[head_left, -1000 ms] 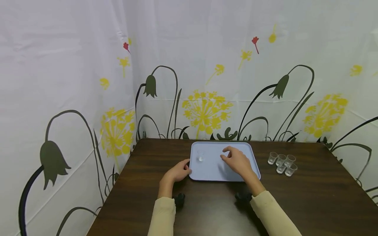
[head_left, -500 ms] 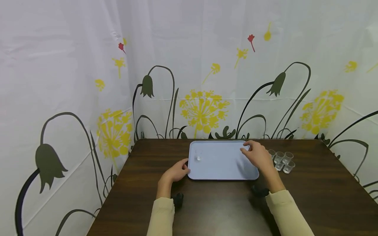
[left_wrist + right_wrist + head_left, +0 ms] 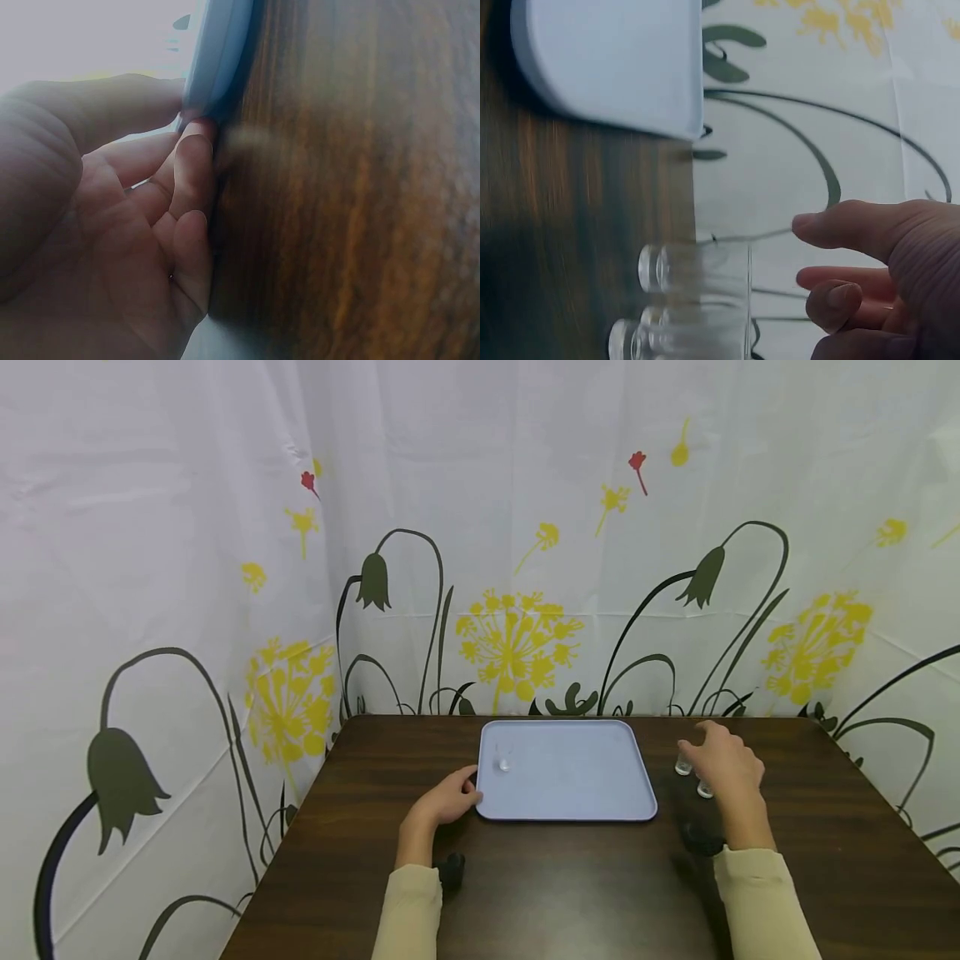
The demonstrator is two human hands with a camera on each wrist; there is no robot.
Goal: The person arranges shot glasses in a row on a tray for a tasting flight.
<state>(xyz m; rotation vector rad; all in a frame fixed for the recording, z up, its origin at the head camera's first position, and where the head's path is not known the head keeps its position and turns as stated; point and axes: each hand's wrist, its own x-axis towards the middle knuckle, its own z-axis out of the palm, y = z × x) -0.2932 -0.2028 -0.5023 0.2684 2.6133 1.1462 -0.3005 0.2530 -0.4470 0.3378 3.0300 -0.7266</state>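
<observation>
A pale blue tray [image 3: 573, 777] lies on the dark wooden table. My left hand [image 3: 444, 795] pinches its left edge; the left wrist view has the thumb on the rim [image 3: 214, 56] and fingertips underneath. One small clear shot glass [image 3: 504, 763] stands on the tray's left part. To the right of the tray is a cluster of similar glasses, mostly hidden behind my right hand [image 3: 729, 764], with one shot glass [image 3: 683, 767] showing beside the thumb. In the right wrist view, thumb and fingers are spread apart just above the rims of the glasses [image 3: 697, 268], holding nothing.
The table [image 3: 555, 885] ends at the back against a white curtain [image 3: 480, 485] printed with green and yellow flowers. A black wrist-worn device [image 3: 452, 870] sits below the left wrist, and another device [image 3: 702, 837] below the right.
My right hand has moved right, from over the tray to over the group of glasses beside it. The left hand stays at the tray's left edge.
</observation>
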